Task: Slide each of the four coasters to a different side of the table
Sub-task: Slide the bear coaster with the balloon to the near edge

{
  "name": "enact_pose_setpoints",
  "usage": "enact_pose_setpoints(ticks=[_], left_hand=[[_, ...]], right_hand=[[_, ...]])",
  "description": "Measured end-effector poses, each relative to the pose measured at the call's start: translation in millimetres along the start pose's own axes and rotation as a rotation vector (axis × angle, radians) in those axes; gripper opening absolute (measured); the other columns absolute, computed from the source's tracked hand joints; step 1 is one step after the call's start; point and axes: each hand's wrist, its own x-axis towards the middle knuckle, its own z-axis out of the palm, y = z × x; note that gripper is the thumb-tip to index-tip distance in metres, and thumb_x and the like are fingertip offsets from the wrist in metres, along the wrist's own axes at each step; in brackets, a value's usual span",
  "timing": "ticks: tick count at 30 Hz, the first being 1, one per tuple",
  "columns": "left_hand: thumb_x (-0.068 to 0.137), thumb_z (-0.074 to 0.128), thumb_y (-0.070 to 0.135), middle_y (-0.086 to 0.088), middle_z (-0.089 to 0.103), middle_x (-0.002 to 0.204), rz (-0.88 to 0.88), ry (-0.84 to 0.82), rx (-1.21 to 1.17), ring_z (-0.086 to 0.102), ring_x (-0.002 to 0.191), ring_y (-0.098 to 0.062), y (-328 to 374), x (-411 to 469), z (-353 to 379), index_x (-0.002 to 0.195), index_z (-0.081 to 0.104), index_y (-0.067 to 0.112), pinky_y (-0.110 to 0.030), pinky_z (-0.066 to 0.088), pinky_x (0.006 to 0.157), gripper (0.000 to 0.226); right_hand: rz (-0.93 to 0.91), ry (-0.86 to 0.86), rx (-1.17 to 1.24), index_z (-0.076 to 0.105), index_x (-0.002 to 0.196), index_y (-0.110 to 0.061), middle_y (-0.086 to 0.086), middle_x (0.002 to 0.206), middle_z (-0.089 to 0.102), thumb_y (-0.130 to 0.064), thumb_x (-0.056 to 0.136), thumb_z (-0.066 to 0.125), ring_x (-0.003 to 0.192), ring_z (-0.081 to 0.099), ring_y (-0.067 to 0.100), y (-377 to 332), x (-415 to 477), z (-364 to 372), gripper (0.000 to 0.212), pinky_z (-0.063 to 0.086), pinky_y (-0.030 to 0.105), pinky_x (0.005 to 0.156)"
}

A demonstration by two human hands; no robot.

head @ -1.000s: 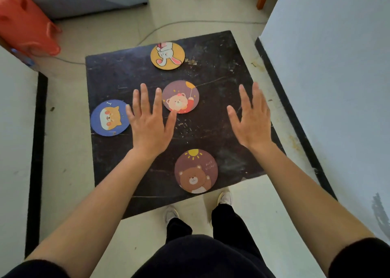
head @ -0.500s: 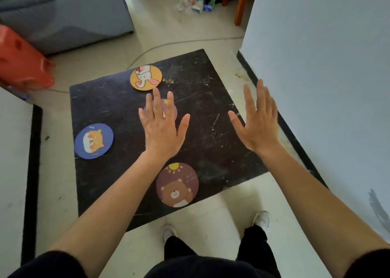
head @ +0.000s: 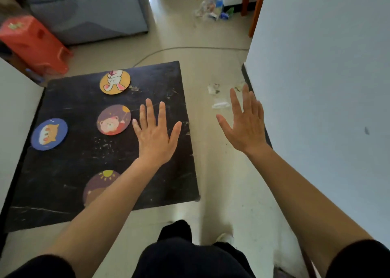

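A low black table (head: 63, 172) carries round cartoon coasters. A yellow rabbit coaster (head: 115, 82) lies at the far edge, a blue one (head: 49, 134) at the left edge, a purple bear coaster (head: 114, 119) near the middle. A brown bear coaster (head: 99, 184) at the near edge is half hidden under my left forearm. My left hand (head: 156, 134) hovers flat, fingers spread, just right of the purple coaster, touching no coaster. My right hand (head: 244, 121) is open, raised over the floor beyond the table's right edge.
A white wall (head: 327, 87) with a dark skirting stands close on the right. An orange stool (head: 33, 43) and a grey sofa (head: 90, 13) are at the back left. Litter (head: 213, 7) lies on the far floor, scraps (head: 219, 104) beside the table.
The view has swung right, so the table sits further left. My left hand has come off the purple coaster to its right side. My right hand is now past the table's edge.
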Motion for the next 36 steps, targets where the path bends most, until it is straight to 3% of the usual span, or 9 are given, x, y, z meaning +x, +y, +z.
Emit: enact_pose_setpoints(ticks=[17, 25, 31, 36], left_hand=[[0.097, 0.019, 0.060, -0.011, -0.016, 0.163, -0.330, 0.029, -0.109, -0.015, 0.149, -0.029, 51.7, 205.2, 51.8, 0.155, -0.003, 0.020, -0.058, 0.001, 0.118, 0.074], [0.094, 0.013, 0.067, -0.008, -0.010, 0.164, -0.574, 0.119, -0.098, -0.012, 0.149, -0.027, -3.3, 235.3, 34.0, 0.155, 0.000, 0.025, -0.056, -0.001, 0.117, 0.075], [0.092, 0.011, 0.069, -0.011, -0.004, 0.164, -0.898, 0.086, -0.109, -0.005, 0.150, -0.033, -46.3, 216.5, 47.2, 0.154, 0.007, 0.025, -0.059, 0.004, 0.116, 0.077], [0.094, 0.023, 0.062, -0.015, 0.003, 0.164, -1.219, 0.067, -0.177, 0.000, 0.149, -0.034, -67.8, 205.6, 64.4, 0.155, 0.008, 0.022, -0.060, 0.011, 0.115, 0.075]], right_hand=[[-0.357, -0.138, -0.037, 0.001, 0.159, -0.029, 0.009, 0.168, -0.002, -0.068, 0.094, 0.031, 0.154, 0.004, 0.033, 43.3, 257.4, 43.9, 0.081, -0.002, 0.046, 0.119], [-0.648, -0.204, -0.048, 0.002, 0.158, -0.027, 0.012, 0.168, 0.001, -0.066, 0.096, 0.029, 0.153, 0.007, 0.034, -46.6, 358.2, 55.9, 0.078, 0.002, 0.048, 0.120], [-0.942, -0.270, -0.064, 0.008, 0.157, -0.025, 0.015, 0.166, 0.009, -0.064, 0.096, 0.029, 0.151, 0.016, 0.038, -130.9, 408.2, 94.3, 0.075, 0.016, 0.052, 0.120], [-1.169, -0.459, -0.065, 0.010, 0.156, -0.027, 0.012, 0.167, 0.010, -0.068, 0.094, 0.027, 0.151, 0.016, 0.036, -202.4, 428.8, 150.5, 0.076, 0.019, 0.052, 0.120]])
